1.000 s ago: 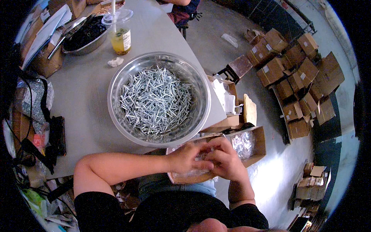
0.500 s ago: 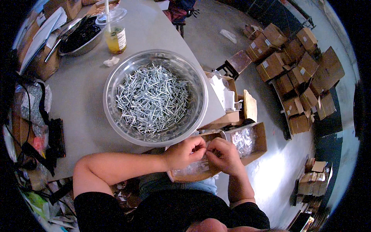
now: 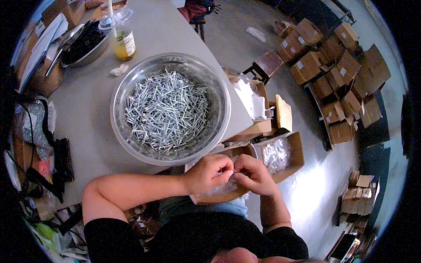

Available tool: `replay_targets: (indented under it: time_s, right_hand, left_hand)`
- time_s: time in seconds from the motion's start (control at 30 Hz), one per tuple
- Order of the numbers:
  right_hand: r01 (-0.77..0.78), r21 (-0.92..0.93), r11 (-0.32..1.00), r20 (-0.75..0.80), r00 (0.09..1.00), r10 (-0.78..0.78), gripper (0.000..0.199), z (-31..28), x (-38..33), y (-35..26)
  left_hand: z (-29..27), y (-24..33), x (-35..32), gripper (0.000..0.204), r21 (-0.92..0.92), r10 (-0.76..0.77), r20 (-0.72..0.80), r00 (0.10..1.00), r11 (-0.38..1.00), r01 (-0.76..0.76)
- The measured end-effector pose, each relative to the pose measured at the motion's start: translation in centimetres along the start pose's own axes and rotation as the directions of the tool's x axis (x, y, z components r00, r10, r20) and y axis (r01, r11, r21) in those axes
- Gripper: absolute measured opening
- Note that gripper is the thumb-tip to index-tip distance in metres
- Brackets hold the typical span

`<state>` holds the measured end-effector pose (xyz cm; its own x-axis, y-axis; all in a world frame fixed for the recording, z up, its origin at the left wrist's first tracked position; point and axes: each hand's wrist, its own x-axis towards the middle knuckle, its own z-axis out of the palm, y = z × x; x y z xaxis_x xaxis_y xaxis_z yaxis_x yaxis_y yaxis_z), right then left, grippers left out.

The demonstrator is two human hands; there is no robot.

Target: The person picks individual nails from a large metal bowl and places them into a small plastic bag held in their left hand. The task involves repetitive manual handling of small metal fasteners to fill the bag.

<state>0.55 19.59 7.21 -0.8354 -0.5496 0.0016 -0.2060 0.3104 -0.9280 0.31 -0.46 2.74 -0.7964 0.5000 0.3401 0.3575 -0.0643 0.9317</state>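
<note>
Left hand: from the head cam, our left hand (image 3: pixel 208 173) is curled in, thumb and fingertips nearly closed in a pinch.
Right hand: our right hand (image 3: pixel 255 177) does much the same, fingertips right up by the left ones. Whatever's between them is too small for us to make out, tbh.
Table edge: both hands sit past the near edge of the gray table (image 3: pixel 87 153); our left forearm (image 3: pixel 136 188) covers part of that edge.
Elbow room: we've got bare tabletop left of the bowl, plus floor (image 3: pixel 302 197) off to the right, toward the stacked cartons (image 3: pixel 337 83).
Open carton: the cardboard carton (image 3: pixel 219 200) is directly below our hands; clear plastic packaging (image 3: pixel 276 158) shows just right of our right hand.
Metal bowl: the shiny round bowl (image 3: pixel 221 109) is on the table, just ahead and left of our hands, near the table's right edge, piled with silver nails or screws (image 3: pixel 169 109), can't tell which.
</note>
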Motion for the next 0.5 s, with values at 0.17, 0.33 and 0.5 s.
replay_targets:
  time_s: [0.17,0.33,0.5]
  right_hand:
    - [0.070,-0.089,0.994,0.072,0.995,-0.064,0.012,-0.4,0.1,0.1]
    - [0.016,-0.163,0.986,-0.003,1.000,-0.017,0.012,-1.8,-1.2,0.9]
    - [-0.373,-0.486,0.791,-0.463,0.877,0.129,0.018,-7.7,-5.9,3.0]
  left_hand:
    - [0.0,0.3,0.0,0.013,-0.013,-0.046,-0.007,0.999,0.999,0.046]
    - [-0.1,0.2,-0.1,0.010,-0.094,-0.169,-0.018,0.986,0.982,0.166]
    - [-0.4,-0.5,0.0,0.011,-0.200,-0.317,0.033,0.948,0.927,0.317]
